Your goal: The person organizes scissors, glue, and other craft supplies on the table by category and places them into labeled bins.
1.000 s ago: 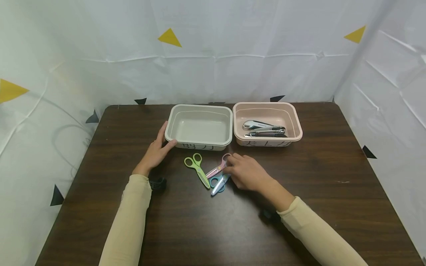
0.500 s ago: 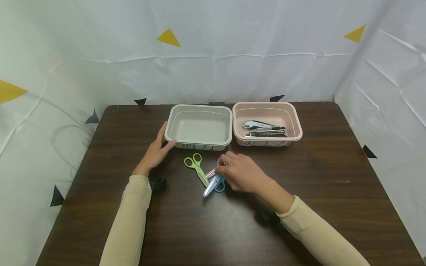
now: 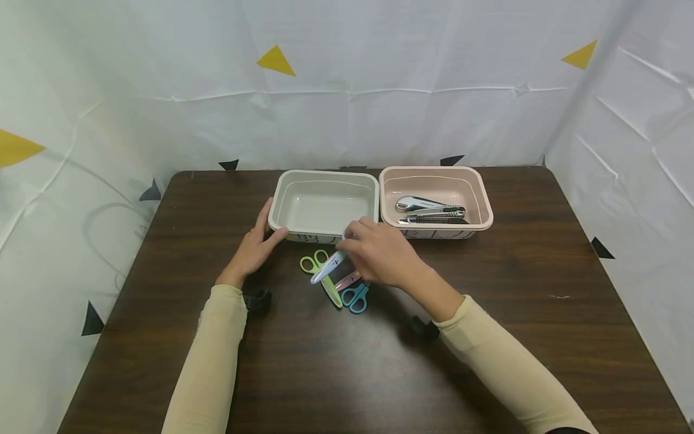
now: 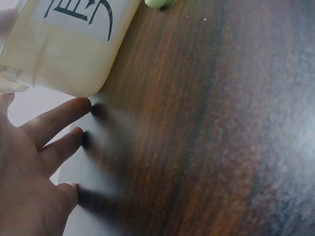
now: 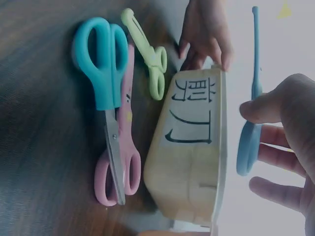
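Note:
My right hand (image 3: 382, 253) pinches light blue scissors (image 5: 250, 135) between thumb and fingers. They are off the table, in front of the pale grey bin (image 3: 324, 234), and their blade points left toward me in the head view. My left hand (image 3: 251, 250) touches that bin's left end, thumb at the front rim and the other fingers extended along the side. Below the held pair lie green scissors (image 3: 331, 290), pink scissors (image 5: 129, 128) and teal scissors (image 5: 102, 64). The teal pair overlaps the pink one; my right hand partly hides both in the head view.
A pink bin (image 3: 479, 205) holding several utility knives (image 3: 431, 208) stands close beside the grey bin's right end. Both bins carry labels on their front walls. The brown wooden table (image 3: 336, 374) meets a white curtain (image 3: 347, 132) at the back.
My right hand has lifted the light blue scissors from the pile and moved toward the grey bin, slightly left. The teal scissors now show more. My left hand has stayed still.

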A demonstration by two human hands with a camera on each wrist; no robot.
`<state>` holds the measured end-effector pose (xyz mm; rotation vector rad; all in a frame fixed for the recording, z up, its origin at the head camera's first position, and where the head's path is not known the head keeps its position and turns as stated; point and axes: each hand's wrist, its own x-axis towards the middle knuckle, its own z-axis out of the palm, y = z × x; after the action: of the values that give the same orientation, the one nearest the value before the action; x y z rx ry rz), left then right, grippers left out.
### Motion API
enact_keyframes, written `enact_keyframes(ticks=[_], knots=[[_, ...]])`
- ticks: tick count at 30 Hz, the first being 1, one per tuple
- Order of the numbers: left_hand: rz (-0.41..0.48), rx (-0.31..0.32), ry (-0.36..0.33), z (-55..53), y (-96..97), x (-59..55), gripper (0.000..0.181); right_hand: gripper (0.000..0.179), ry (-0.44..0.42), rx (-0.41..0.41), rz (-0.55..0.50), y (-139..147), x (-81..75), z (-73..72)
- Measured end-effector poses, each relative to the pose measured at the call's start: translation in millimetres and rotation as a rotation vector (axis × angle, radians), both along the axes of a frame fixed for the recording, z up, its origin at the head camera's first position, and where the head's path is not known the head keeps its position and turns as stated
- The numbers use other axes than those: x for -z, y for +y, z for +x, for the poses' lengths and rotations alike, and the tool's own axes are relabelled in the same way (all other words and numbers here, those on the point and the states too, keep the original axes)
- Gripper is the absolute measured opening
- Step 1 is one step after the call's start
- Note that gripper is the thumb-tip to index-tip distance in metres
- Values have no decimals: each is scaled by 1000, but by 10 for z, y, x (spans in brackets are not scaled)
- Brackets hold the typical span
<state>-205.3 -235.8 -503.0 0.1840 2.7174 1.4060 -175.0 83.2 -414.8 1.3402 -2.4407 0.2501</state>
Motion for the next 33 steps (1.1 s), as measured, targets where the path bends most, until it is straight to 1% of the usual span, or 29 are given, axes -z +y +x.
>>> enact_keyframes(ticks=[4,8,11,14,17,20,24,28,33], knots=[[5,0,-3,3,-1,-3,79,24,-24,31,-69,-33,0,-138],[10,-3,3,1,-11,8,78,25,-37,70,-114,-80,-6,-291],[15,4,6,1,-12,2,77,24,-83,118,-142,-124,-7,-397],[14,4,6,-2,-8,1,76,23,-162,174,-152,-171,-9,-486],[9,0,7,-8,-5,4,76,24,-236,229,-125,-220,-10,-573],[5,3,10,-9,-8,5,76,26,-298,258,-76,-266,-2,-664],[9,7,9,-6,-9,10,76,29,-355,260,-12,-317,31,-786],[10,5,8,0,-10,14,77,35,-401,280,55,-357,95,-896],[3,4,7,1,-6,16,78,36,-472,312,97,-396,159,-984]])
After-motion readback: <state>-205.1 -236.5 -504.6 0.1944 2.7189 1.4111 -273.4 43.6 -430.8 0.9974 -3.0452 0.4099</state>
